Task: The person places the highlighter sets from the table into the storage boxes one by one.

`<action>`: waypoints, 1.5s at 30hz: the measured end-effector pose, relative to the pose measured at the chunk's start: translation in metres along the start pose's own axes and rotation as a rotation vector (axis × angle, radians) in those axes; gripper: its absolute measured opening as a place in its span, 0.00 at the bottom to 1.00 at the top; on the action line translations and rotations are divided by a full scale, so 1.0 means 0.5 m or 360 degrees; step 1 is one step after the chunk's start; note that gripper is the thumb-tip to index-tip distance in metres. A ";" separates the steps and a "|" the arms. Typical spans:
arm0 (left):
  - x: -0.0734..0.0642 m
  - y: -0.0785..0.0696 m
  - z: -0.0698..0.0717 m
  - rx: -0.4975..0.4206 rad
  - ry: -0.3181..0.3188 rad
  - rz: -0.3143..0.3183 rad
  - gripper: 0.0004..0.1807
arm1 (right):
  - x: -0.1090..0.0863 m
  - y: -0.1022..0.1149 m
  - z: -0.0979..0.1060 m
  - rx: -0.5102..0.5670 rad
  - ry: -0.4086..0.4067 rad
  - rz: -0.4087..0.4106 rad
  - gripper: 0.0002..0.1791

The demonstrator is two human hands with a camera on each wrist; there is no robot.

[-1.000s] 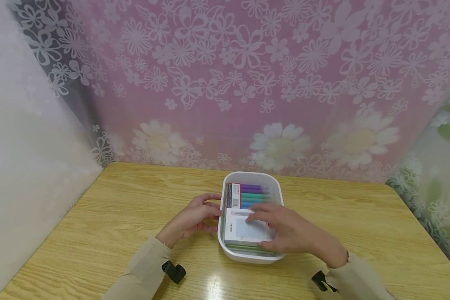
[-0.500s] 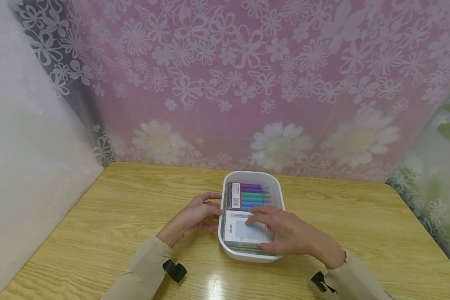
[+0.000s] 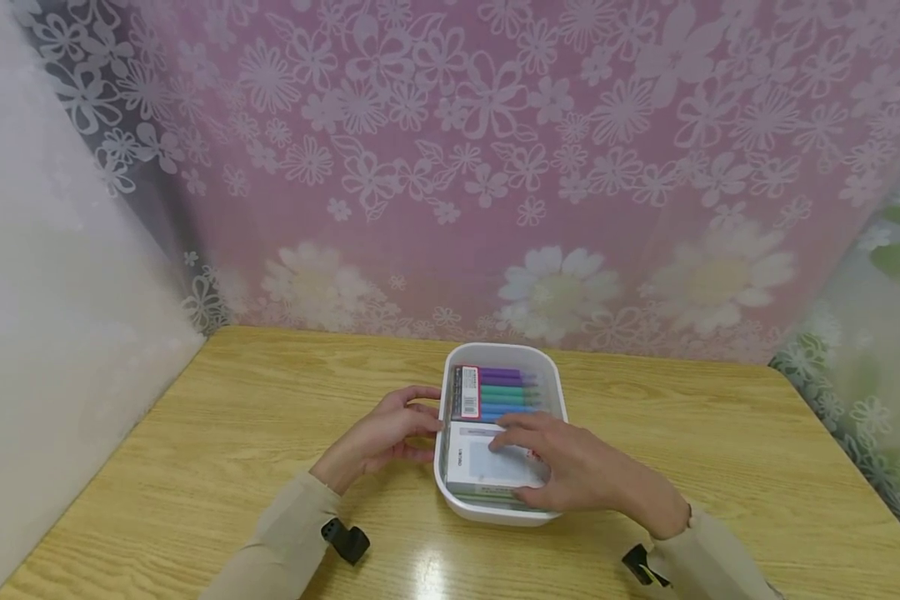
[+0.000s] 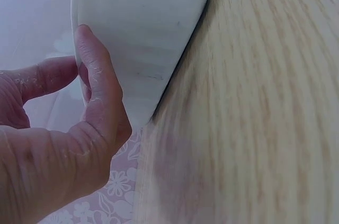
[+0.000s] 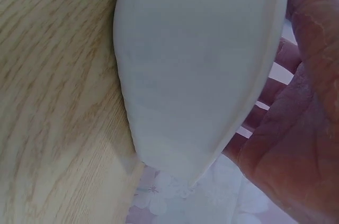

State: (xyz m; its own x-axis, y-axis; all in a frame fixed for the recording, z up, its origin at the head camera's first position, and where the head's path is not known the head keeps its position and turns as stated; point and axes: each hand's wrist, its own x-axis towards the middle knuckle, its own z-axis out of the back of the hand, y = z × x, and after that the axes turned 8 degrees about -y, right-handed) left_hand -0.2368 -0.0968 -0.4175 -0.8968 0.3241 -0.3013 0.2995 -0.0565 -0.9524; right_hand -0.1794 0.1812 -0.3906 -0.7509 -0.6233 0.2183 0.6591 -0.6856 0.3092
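Observation:
A white plastic bin (image 3: 501, 517) sits on the table in the head view. In its near half lies a flat white box (image 3: 487, 467) with a pale blue panel. My right hand (image 3: 577, 462) spans this box from above, its thumb at the near edge and fingers toward the far edge. A clear pack of purple, teal and blue pens (image 3: 502, 392) with a barcode label fills the far half. My left hand (image 3: 393, 429) touches the bin's left side. In the left wrist view its bent fingers rest against the outer wall and rim. The right fingertips are hidden in the right wrist view.
A wood-grain table (image 3: 270, 400) lies under the bin. Behind it hangs a pink flowered curtain (image 3: 450, 167), with a pale sheet (image 3: 60, 292) at the left. Green items (image 3: 483, 497) show under the white box's near edge.
The white box has shifted slightly nearer and lower in the bin with my right hand on it. The left hand has stayed at the bin's side.

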 end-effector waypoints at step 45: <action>-0.028 0.015 0.002 0.0288 -0.0092 -0.0179 0.25 | -0.009 -0.006 -0.018 -0.0083 -0.0165 0.0122 0.25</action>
State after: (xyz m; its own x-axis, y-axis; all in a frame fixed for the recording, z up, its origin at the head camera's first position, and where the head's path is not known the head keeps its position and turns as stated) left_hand -0.2223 -0.1026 -0.4207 -0.9400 0.2835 -0.1896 0.1376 -0.1935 -0.9714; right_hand -0.1777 0.1826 -0.4009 -0.6969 -0.6342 0.3348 0.7139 -0.6579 0.2399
